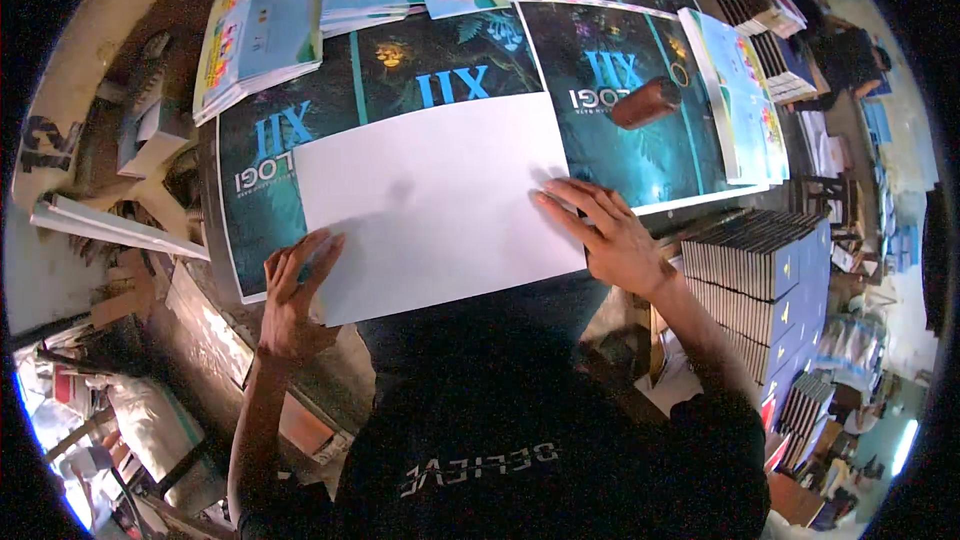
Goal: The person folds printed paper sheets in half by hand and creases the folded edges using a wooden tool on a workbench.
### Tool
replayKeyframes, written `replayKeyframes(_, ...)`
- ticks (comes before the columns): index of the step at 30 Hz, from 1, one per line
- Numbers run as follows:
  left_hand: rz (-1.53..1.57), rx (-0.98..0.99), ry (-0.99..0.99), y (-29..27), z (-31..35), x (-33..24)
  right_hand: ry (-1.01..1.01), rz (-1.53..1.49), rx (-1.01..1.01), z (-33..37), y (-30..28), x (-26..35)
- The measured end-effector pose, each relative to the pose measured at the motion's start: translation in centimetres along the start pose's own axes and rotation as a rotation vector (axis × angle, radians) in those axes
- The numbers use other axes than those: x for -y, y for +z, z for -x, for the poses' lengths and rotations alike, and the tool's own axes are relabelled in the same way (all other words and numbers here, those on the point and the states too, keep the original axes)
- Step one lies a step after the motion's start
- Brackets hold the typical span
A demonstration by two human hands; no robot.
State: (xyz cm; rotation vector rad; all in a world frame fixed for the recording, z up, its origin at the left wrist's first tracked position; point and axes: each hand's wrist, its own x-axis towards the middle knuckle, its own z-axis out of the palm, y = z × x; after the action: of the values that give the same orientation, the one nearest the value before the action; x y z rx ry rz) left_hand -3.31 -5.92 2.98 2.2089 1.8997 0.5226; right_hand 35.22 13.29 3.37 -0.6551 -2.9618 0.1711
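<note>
A large blank white sheet of paper [440,205] lies over printed dark teal sheets [620,160] on the table, its near edge reaching to my body. My left hand [300,290] is at the sheet's left edge, fingers slightly bent and apart, tips touching the paper. My right hand [605,230] rests at the right edge with its fingers stretched over the paper. Neither hand is closed round anything. Beyond my right hand, a reddish-brown block-like object [647,103] lies on the printed sheets.
Stacks of light-blue printed sheets [262,30] line the table's far left, and another light-blue stack [738,100] lies at its right. Tall stacks of dark-covered books [755,290] stand beside my right arm. White strips [120,225] jut toward the table on the left. Another person [850,60] is at far right.
</note>
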Motion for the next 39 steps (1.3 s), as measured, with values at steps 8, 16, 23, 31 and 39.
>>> replayKeyframes(8,0.180,-0.226,-0.101,1.6,-1.0,1.8,0.062,-0.319,-0.264,-1.1,1.5,-1.2)
replayKeyframes(16,0.393,-0.399,-0.312,1.2,-3.3,1.0,0.278,-0.633,-0.402,-3.8,0.6,-1.5)
replayKeyframes(23,0.427,-0.185,-0.571,-0.3,-7.8,2.4,0.522,-0.499,-0.214,-8.4,-1.5,-2.4)
replayKeyframes(31,-0.434,-0.203,-0.264,-3.6,-12.2,-2.1,0.569,-0.398,-0.020,-10.0,-0.8,-4.5)
replayKeyframes(39,-0.233,-0.321,-0.049,5.0,-18.6,-5.8,0.611,-0.425,0.063,-10.1,-1.8,-3.7)
